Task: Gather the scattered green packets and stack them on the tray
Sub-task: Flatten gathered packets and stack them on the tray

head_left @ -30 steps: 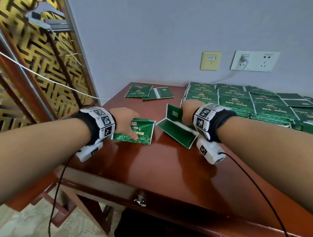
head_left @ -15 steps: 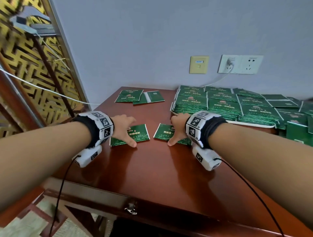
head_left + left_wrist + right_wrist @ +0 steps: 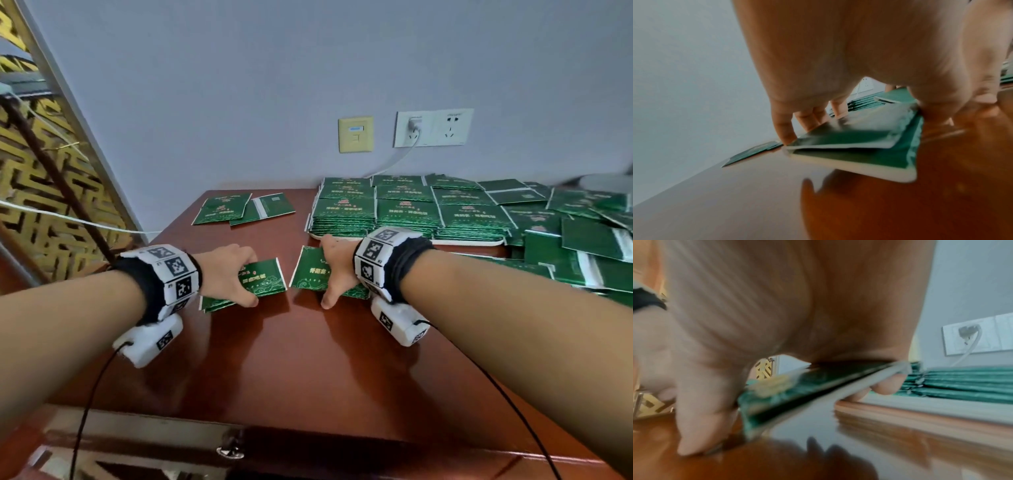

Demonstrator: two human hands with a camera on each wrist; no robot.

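While two loose packets (image 3: 241,208) lie at the table's (image 3: 308,359) far left, left hand (image 3: 224,274) grips a small stack of packets (image 3: 263,279), at least two, thumb and fingers at opposite edges. Right hand (image 3: 337,270) pinches another packet (image 3: 310,270), tilted off the wood. Tray (image 3: 472,242) carries six visible stacks; print unreadable. Scattered packets (image 3: 589,236) heap at right, uncountable.
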